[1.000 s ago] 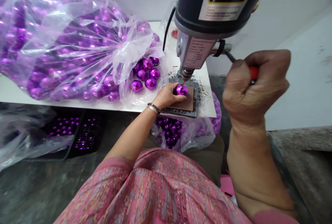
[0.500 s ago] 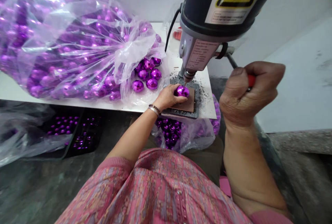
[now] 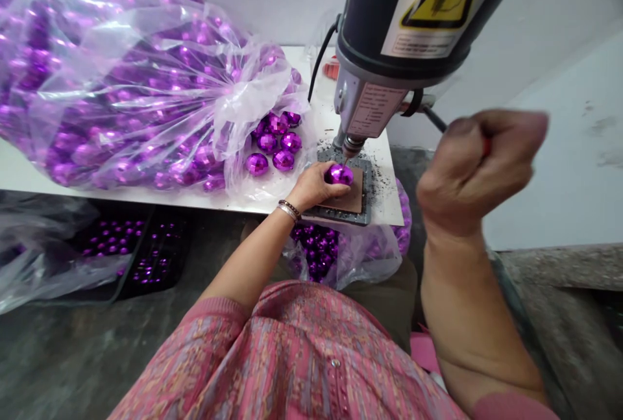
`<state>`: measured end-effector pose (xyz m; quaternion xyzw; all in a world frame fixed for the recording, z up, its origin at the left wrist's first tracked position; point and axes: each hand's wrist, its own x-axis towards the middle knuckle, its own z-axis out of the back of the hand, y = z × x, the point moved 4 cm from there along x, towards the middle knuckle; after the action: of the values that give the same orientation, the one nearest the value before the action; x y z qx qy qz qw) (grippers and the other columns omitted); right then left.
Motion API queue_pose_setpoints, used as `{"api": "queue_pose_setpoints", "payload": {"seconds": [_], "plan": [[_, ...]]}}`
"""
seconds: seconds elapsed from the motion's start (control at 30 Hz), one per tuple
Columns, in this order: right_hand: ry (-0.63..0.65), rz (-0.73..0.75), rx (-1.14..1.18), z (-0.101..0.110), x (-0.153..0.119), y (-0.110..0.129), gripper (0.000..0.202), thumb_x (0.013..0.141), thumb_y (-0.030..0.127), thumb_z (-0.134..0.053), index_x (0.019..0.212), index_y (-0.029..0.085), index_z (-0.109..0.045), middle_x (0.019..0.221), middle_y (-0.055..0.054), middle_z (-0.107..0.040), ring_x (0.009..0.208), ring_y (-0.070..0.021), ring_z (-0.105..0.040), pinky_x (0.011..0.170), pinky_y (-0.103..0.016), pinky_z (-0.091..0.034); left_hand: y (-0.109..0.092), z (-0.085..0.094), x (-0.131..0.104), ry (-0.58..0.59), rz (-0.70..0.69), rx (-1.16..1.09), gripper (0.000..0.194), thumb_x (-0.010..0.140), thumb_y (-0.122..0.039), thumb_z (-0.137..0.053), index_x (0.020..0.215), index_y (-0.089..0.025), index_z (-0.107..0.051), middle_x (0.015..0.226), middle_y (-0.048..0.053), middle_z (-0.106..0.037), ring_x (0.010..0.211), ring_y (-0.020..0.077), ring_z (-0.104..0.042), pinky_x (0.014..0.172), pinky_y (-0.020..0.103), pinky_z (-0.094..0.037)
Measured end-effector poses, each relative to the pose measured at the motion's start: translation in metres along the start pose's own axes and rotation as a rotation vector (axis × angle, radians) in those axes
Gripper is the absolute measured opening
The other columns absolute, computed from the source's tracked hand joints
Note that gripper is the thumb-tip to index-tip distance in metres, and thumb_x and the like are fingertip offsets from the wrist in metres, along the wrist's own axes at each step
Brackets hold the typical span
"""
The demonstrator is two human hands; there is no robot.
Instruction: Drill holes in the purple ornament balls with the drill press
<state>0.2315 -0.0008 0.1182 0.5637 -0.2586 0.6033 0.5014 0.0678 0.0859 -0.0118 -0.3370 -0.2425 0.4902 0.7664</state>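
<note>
My left hand (image 3: 318, 185) grips a shiny purple faceted ball (image 3: 341, 174) on a brown board (image 3: 348, 196) that lies on the drill press base (image 3: 366, 206). Right above the ball is the drill chuck (image 3: 352, 146), its thin bit pointing down at the ball's top. Whether the bit has entered the ball I cannot tell. Closed around the feed lever (image 3: 435, 118) of the drill press (image 3: 374, 95) is my right hand (image 3: 474, 173), slightly blurred. Its fingers hide most of the lever's red knob (image 3: 487, 146).
A big clear plastic bag (image 3: 121, 82) of purple balls covers the table's left, several loose balls (image 3: 283, 160) at its mouth. Dark shavings dot the white table (image 3: 392, 202). Below are another bag (image 3: 372, 254) of purple balls and dark trays (image 3: 150, 258). A black cable (image 3: 318, 60) hangs behind.
My right hand has moved slightly outward and turned with the lever, hiding more of the red knob. My left hand still holds the ball under the bit. The whole view has shifted slightly.
</note>
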Motion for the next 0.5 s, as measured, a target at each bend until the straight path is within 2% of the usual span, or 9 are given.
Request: {"api": "queue_pose_setpoints", "payload": {"seconds": [0.07, 0.1, 0.13, 0.23, 0.37, 0.5], "plan": [[0.098, -0.167, -0.031, -0.002, 0.035, 0.003, 0.042, 0.101, 0.040, -0.028, 0.082, 0.009, -0.050, 0.072, 0.000, -0.041, 0.069, 0.0022, -0.037, 0.070, -0.017, -0.031, -0.001, 0.001, -0.003, -0.023, -0.001, 0.011, 0.039, 0.072, -0.034, -0.079, 0.105, -0.016, -0.069, 0.102, 0.007, -0.072, 0.096, 0.0236, -0.063, 0.087, 0.035, -0.048], [0.115, -0.240, -0.050, -0.003, 0.053, 0.004, 0.039, 0.100, 0.037, -0.031, 0.078, 0.010, -0.048, 0.068, 0.001, -0.035, 0.065, 0.0020, -0.032, 0.067, -0.018, -0.027, -0.002, 0.002, -0.006, -0.038, -0.012, 0.015, 0.042, 0.071, -0.032, -0.080, 0.108, -0.016, -0.068, 0.107, 0.008, -0.072, 0.100, 0.0245, -0.063, 0.091, 0.036, -0.048], [0.209, -0.320, -0.090, -0.007, 0.068, 0.004, 0.032, 0.099, 0.028, -0.033, 0.078, 0.009, -0.049, 0.069, 0.001, -0.036, 0.065, 0.0019, -0.031, 0.068, -0.019, -0.025, -0.004, 0.003, -0.009, -0.053, -0.027, 0.016, 0.045, 0.071, -0.030, -0.080, 0.111, -0.016, -0.067, 0.111, 0.009, -0.071, 0.105, 0.0251, -0.063, 0.095, 0.037, -0.047], [0.333, -0.468, -0.155, -0.019, 0.099, -0.001, 0.036, 0.097, 0.022, -0.030, 0.078, 0.007, -0.056, 0.069, 0.000, -0.038, 0.070, 0.0016, -0.034, 0.074, -0.022, -0.024, -0.008, 0.009, -0.023, -0.069, -0.071, -0.004, 0.050, 0.071, -0.026, -0.080, 0.118, -0.017, -0.064, 0.119, 0.009, -0.069, 0.113, 0.0251, -0.062, 0.102, 0.038, -0.046], [0.320, -0.522, -0.093, -0.031, 0.108, -0.015, 0.043, 0.095, 0.027, -0.029, 0.087, 0.007, -0.066, 0.077, 0.002, -0.048, 0.078, 0.0035, -0.037, 0.079, -0.023, -0.025, -0.011, 0.014, -0.047, -0.031, -0.103, -0.056, 0.058, 0.071, -0.026, -0.081, 0.125, -0.018, -0.061, 0.127, 0.011, -0.066, 0.119, 0.0255, -0.060, 0.108, 0.040, -0.045], [0.283, -0.517, -0.052, -0.033, 0.104, -0.025, 0.048, 0.094, 0.029, -0.026, 0.099, 0.006, -0.067, 0.089, 0.002, -0.056, 0.080, 0.0033, -0.038, 0.078, -0.022, -0.027, -0.012, 0.013, -0.070, 0.034, -0.143, -0.155, 0.064, 0.073, -0.030, -0.079, 0.133, -0.021, -0.057, 0.136, 0.012, -0.062, 0.126, 0.0254, -0.058, 0.112, 0.042, -0.043]]}}
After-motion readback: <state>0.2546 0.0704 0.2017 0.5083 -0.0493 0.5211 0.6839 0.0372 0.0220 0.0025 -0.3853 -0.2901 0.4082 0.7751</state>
